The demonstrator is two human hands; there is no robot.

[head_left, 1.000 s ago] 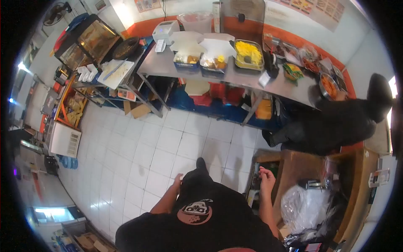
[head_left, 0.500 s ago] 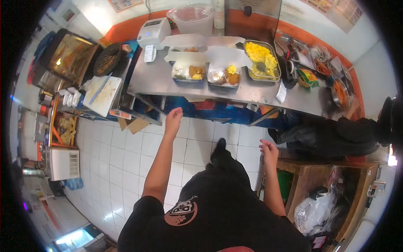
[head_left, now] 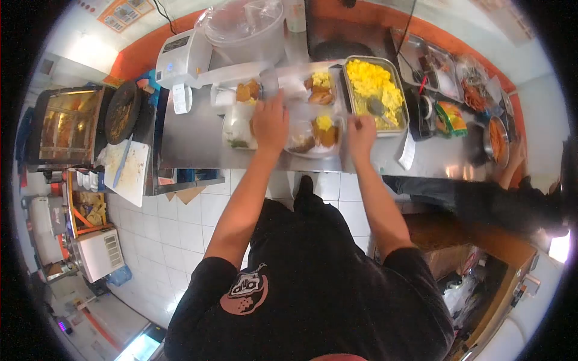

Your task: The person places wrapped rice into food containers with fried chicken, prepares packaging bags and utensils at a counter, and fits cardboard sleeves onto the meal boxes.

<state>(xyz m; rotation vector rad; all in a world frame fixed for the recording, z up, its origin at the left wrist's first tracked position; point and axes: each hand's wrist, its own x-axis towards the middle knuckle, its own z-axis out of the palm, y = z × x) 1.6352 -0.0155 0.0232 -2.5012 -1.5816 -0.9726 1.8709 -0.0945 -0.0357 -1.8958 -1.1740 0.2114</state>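
Observation:
Several open food boxes stand close together on the steel table [head_left: 189,141]. The front right box [head_left: 313,144] holds browned pieces and yellow scrambled egg, and the front left box [head_left: 236,126] has white and green contents. My left hand [head_left: 270,125] reaches between these two, fingers stretched forward and blurred, over the box edges. Near the right side of the front right box is my right hand [head_left: 362,136], its fingers curled in. What they pinch, if anything, is hidden. Just beyond it sits a metal tray of scrambled egg [head_left: 370,78] with a spoon [head_left: 376,107] in it.
A label printer [head_left: 176,59] and a large clear tub [head_left: 244,33] stand at the back. On the left lies a cutting board [head_left: 127,168] with a knife [head_left: 124,157]. A bowl of orange food [head_left: 497,141] and a co-worker's dark sleeve [head_left: 481,198] are at the right.
Both hands have moved forward from above the floor to the food boxes. My body is closer to the table. My right hand's fingers have curled in.

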